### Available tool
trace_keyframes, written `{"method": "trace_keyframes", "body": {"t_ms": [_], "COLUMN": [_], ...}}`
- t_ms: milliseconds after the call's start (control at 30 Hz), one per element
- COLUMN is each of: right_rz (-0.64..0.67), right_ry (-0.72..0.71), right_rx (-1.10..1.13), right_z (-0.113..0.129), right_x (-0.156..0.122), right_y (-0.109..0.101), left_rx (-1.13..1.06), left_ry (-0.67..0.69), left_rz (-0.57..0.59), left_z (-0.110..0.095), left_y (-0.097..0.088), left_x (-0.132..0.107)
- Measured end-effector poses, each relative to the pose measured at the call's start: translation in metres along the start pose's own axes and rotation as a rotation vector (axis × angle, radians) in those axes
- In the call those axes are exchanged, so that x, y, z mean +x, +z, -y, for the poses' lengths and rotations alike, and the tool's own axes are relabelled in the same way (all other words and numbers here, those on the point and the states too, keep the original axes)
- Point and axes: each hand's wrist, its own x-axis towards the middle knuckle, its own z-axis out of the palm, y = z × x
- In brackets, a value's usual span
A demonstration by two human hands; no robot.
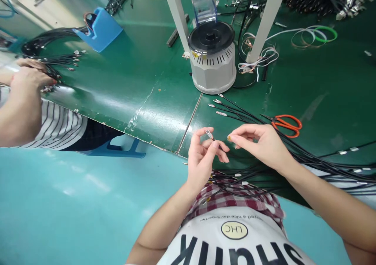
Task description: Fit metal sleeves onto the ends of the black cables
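Green laminate tabletop (132, 81) carries the work: a person seated at its edge holds a thin black cable with a small silver metal terminal (209, 134) at its end, raised just above the near edge of the tabletop. The left hand (202, 159) has its grip pinched on that cable just below the terminal, palm turned inward and fingers curled. The right hand (261, 143) reaches in from the other side, thumb and forefinger pressed together on something tiny and yellowish at the tips; what it is cannot be told. A long bundle of similar black cables (308, 159) lies across the tabletop beneath the right wrist, several terminals fanned out near a grey round machine with a black top (212, 59), suggesting many pieces remain to handle. Orange-handled scissors (286, 124) lie just beyond. At far left, a co-worker's hands (28, 75) sort another cable bunch.
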Motion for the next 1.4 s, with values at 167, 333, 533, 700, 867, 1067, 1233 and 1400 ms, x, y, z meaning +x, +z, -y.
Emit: {"method": "trace_keyframes", "body": {"t_ms": [167, 333, 533, 700, 867, 1067, 1233, 1400], "right_rz": [0.101, 0.17, 0.158, 0.168, 0.184, 0.153, 0.16, 0.172], "right_ry": [-0.002, -0.035, -0.071, -0.091, -0.098, -0.081, -0.1, -0.112], "right_rx": [0.045, 0.076, -0.001, -0.004, 0.019, 0.004, 0.003, 0.006], "right_z": [0.006, 0.01, 0.01, 0.01, 0.013, 0.013, 0.009, 0.003], "right_x": [0.004, 0.006, 0.005, 0.005, 0.006, 0.005, 0.003, 0.001], "right_y": [0.002, 0.005, 0.006, 0.007, 0.007, 0.006, 0.002, -0.002], "left_rx": [0.07, 0.1, 0.096, 0.097, 0.108, 0.112, 0.13, 0.107], "left_ry": [-0.075, -0.087, -0.108, -0.11, -0.114, -0.116, -0.112, -0.121], "left_rz": [0.061, 0.085, 0.095, 0.106, 0.102, 0.115, 0.127, 0.12], "left_z": [-0.005, -0.006, -0.007, -0.007, -0.007, -0.008, -0.008, -0.008], "left_y": [0.0, -0.002, -0.003, -0.003, -0.003, -0.003, -0.005, -0.005], "left_x": [-0.006, -0.009, -0.011, -0.011, -0.012, -0.013, -0.014, -0.013]}}
